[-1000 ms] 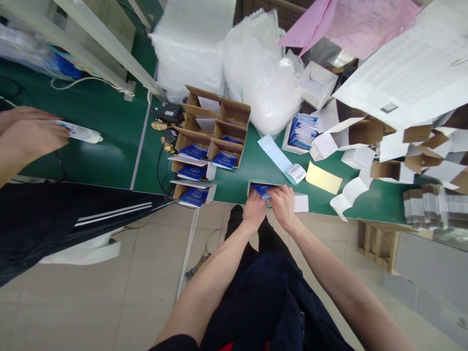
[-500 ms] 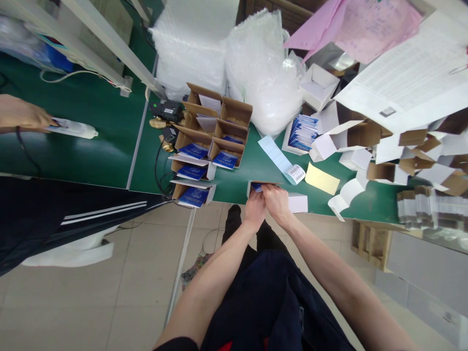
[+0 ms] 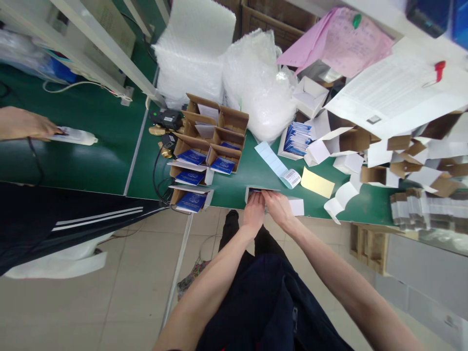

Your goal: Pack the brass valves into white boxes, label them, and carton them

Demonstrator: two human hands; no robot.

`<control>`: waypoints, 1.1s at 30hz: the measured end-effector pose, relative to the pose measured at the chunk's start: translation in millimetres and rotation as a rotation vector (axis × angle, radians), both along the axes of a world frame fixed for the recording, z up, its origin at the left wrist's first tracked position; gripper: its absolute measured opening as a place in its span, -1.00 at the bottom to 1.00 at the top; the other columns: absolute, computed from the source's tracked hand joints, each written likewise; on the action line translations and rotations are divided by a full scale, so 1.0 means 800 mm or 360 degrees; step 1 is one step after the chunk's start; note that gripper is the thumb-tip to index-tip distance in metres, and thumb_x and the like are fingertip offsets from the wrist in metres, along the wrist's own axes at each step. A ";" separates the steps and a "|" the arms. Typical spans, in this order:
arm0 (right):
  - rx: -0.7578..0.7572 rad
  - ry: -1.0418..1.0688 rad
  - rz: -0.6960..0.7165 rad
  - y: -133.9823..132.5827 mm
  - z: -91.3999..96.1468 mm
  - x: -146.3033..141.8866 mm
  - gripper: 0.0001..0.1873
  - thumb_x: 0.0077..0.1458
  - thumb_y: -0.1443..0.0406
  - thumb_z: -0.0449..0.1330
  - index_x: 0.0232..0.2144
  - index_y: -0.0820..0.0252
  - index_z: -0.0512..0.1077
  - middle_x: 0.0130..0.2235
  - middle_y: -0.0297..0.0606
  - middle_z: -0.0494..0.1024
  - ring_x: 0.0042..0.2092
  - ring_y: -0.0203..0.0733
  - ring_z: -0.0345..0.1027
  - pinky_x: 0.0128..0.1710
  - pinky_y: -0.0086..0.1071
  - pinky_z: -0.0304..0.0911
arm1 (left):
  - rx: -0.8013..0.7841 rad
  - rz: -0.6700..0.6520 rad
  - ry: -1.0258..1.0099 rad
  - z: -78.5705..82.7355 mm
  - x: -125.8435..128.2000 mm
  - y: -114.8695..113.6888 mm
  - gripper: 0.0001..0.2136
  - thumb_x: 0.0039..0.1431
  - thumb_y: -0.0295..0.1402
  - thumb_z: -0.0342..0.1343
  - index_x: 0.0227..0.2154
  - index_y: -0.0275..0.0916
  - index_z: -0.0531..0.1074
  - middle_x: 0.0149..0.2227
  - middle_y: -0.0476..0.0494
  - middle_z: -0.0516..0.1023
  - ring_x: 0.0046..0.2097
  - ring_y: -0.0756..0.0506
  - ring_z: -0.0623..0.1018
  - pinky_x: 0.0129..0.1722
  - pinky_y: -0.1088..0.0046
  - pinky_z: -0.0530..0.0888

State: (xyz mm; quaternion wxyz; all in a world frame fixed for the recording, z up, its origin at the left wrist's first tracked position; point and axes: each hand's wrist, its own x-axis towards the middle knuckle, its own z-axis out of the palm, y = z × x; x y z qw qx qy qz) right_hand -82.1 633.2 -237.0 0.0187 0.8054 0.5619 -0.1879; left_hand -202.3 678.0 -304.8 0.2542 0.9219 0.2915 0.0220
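Note:
At the front edge of the green table, a small open carton (image 3: 249, 195) sits under both hands. A thin strip of a blue booklet (image 3: 257, 191) shows inside it, just past my fingertips. My left hand (image 3: 255, 210) is on the carton's left part, fingers close together and reaching over its opening. Beside it, my right hand (image 3: 278, 206) grips the carton's right part with bent fingers. The thumbs and most of the carton are hidden by the hands. A white box (image 3: 297, 206) lies right next to my right hand.
Left stand open brown cartons (image 3: 234, 123) with blue booklets, beside black-and-brass parts (image 3: 168, 119). Behind are bubble-wrap bags (image 3: 252, 87). A booklet box (image 3: 298, 138), label strip (image 3: 272, 161), yellow paper (image 3: 317, 183) and several white cartons lie right. A co-worker's hand (image 3: 27, 124) holds a white tool.
The blue booklet has gone deeper into the carton and shows less. My left fingers now reach further over the opening. The view has shifted slightly.

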 end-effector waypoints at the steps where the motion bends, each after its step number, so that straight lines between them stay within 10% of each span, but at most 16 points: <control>1: 0.0054 -0.0009 -0.0036 -0.010 0.006 0.000 -0.66 0.35 0.42 0.11 0.13 0.19 0.44 -0.01 -0.08 0.63 -0.01 -0.05 0.49 -0.01 -0.26 0.36 | 0.0007 -0.0011 -0.0011 0.009 -0.002 0.002 -0.59 0.34 -0.45 0.12 0.22 -0.32 0.32 0.23 -0.35 0.41 0.28 -0.27 0.40 0.25 0.05 0.40; 7: 0.0247 -0.0134 -0.0444 -0.065 0.019 -0.009 -0.71 0.38 0.30 0.04 0.01 0.24 0.49 -0.06 0.00 0.58 0.01 0.06 0.41 -0.01 -0.17 0.32 | 0.0076 -0.0121 0.0048 0.046 -0.013 0.019 -0.78 0.38 -0.45 0.00 0.02 -0.28 0.43 0.01 -0.34 0.50 0.09 -0.27 0.49 0.09 0.11 0.47; 26: -0.0204 0.0262 -0.0379 -0.057 -0.014 -0.063 -0.20 0.23 0.24 0.23 0.42 0.20 0.02 0.42 0.16 0.16 0.02 0.10 0.57 -0.15 -0.20 0.50 | 0.0134 -0.0648 0.0207 0.028 0.018 0.074 -0.77 0.35 -0.28 0.17 -0.03 -0.27 0.48 0.00 -0.18 0.53 0.00 -0.15 0.55 0.04 0.12 0.53; 33: -0.0032 0.0297 -0.0466 -0.059 -0.014 -0.061 -0.41 0.23 0.23 0.26 0.27 0.09 0.28 0.29 0.01 0.41 -0.07 0.00 0.60 -0.17 -0.26 0.47 | 0.0190 -0.0730 0.0197 0.031 0.012 0.074 -0.71 0.36 -0.26 0.15 0.04 -0.28 0.44 0.02 -0.21 0.52 0.03 -0.17 0.54 0.05 0.11 0.52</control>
